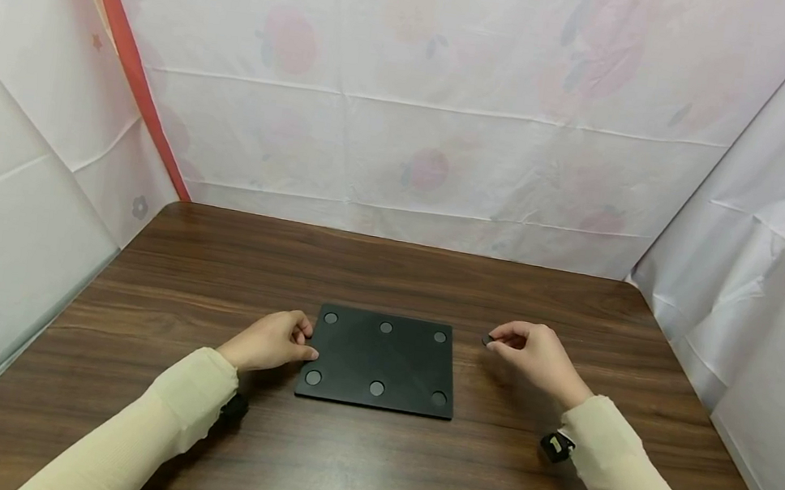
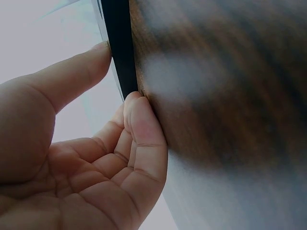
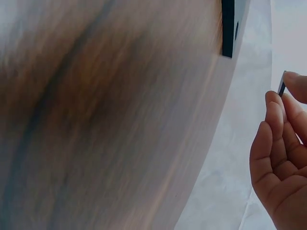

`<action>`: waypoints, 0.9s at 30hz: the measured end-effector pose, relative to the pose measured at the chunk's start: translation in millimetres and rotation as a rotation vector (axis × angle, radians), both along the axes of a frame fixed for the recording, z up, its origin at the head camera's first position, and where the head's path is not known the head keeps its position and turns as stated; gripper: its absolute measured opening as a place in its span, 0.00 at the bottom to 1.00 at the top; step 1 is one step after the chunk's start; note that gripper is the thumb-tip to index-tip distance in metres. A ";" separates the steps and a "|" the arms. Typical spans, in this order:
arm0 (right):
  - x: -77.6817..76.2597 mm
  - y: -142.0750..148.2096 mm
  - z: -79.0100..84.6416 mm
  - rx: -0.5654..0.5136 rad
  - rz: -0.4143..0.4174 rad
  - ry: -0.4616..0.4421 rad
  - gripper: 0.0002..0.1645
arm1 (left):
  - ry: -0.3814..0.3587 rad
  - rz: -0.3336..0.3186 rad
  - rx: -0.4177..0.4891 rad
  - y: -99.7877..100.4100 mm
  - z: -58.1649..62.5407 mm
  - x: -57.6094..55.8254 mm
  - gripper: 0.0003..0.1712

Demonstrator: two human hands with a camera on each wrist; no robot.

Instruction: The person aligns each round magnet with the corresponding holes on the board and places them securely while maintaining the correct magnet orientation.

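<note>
A flat black rectangular board (image 1: 414, 366) lies on the table, with several round spots along its far and near edges. Most spots look greyish; the near right one (image 1: 439, 399) is darker. My left hand (image 1: 275, 340) grips the board's left edge, thumb on top and curled fingers against the side. In the left wrist view, the thumb (image 2: 84, 72) and fingertips touch the board's dark edge (image 2: 120, 43). Off the board's right side, my right hand (image 1: 533, 356) pinches a small thin dark disc (image 1: 487, 340) between thumb and fingers. The disc (image 3: 282, 85) appears edge-on in the right wrist view.
The brown wood-grain table (image 1: 350, 469) extends around the board. White patterned cloth (image 1: 415, 117) hangs behind it and on both sides, with a red strip (image 1: 136, 58) at the left. A dark wrist device (image 1: 556, 446) sits under the right cuff.
</note>
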State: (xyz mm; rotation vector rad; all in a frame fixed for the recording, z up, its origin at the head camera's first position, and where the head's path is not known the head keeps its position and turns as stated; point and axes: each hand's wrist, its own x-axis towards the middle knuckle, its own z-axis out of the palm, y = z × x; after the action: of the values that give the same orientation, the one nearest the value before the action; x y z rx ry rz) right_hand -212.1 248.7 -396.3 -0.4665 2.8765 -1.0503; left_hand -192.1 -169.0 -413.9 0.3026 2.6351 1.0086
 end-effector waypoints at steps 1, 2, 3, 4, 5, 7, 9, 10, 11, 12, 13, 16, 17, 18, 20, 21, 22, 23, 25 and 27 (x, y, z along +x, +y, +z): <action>1.2 -1.4 -0.3 -0.004 0.000 -0.006 0.09 | 0.001 0.000 0.000 0.0 0.1 0.0 0.16; 2.5 -2.8 -0.7 -0.006 0.001 -0.010 0.09 | 0.002 -0.001 0.000 0.0 0.1 0.1 0.16; 3.7 -4.3 -0.9 -0.011 0.003 -0.012 0.09 | 0.002 -0.004 0.000 -0.2 0.0 0.1 0.16; 4.8 -5.7 -1.1 -0.015 0.007 -0.012 0.09 | 0.002 -0.002 0.001 -0.1 0.2 0.2 0.16; 6.1 -7.2 -1.3 -0.019 0.012 -0.012 0.09 | 0.002 0.000 0.001 0.1 0.3 0.2 0.16; 8.6 -10.0 -1.5 -0.027 0.025 -0.013 0.09 | 0.000 0.000 -0.001 0.1 0.4 0.2 0.16; 10.9 -12.3 -1.9 -0.037 0.039 -0.010 0.09 | -0.001 0.001 -0.001 0.2 0.4 0.3 0.16; 12.1 -13.3 -2.2 -0.041 0.046 -0.012 0.09 | -0.002 0.003 0.000 0.3 0.5 0.4 0.16; 13.2 -14.2 -2.5 -0.045 0.053 -0.015 0.09 | -0.001 0.001 -0.001 0.2 0.2 0.4 0.16; 14.1 -15.2 -3.1 -0.047 0.060 -0.012 0.09 | -0.001 0.000 -0.001 0.2 0.3 0.6 0.16; 14.8 -16.1 -3.9 -0.050 0.066 -0.012 0.08 | 0.001 -0.003 -0.001 0.1 0.3 0.6 0.17; 17.0 -18.3 -6.4 -0.052 0.090 -0.004 0.08 | -0.001 0.000 0.003 0.0 -0.5 0.2 0.16; 17.6 -19.3 -7.2 -0.053 0.100 0.000 0.07 | -0.002 0.000 0.002 0.0 -0.7 0.0 0.16; 18.3 -20.3 -8.0 -0.054 0.109 0.003 0.07 | -0.003 0.001 0.003 0.0 -0.9 -0.1 0.17; 19.9 -22.4 -9.1 -0.055 0.127 0.007 0.06 | -0.004 0.004 0.001 -0.1 -1.2 -0.3 0.17; 20.6 -23.7 -9.7 -0.053 0.134 0.010 0.06 | -0.004 0.004 0.000 -0.2 -1.2 -0.4 0.17; 21.3 -25.1 -10.1 -0.053 0.143 0.015 0.06 | -0.004 0.005 -0.002 -0.2 -1.1 -0.4 0.17; 22.1 -26.2 -10.4 -0.052 0.151 0.018 0.06 | -0.003 0.006 -0.004 -0.3 -1.0 -0.5 0.17; 23.4 -28.2 -11.1 -0.046 0.168 0.030 0.05 | -0.002 0.009 -0.005 -0.2 -0.8 -0.6 0.17; 24.9 -30.0 -11.9 -0.041 0.187 0.041 0.06 | -0.002 0.010 -0.007 -0.3 -0.9 -0.7 0.17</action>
State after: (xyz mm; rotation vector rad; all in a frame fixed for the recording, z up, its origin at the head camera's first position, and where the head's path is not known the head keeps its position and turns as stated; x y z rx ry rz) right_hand -187.2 218.8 -408.2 -0.7512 2.7829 -1.0820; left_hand -192.9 -169.3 -414.8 0.2875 2.6405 1.0024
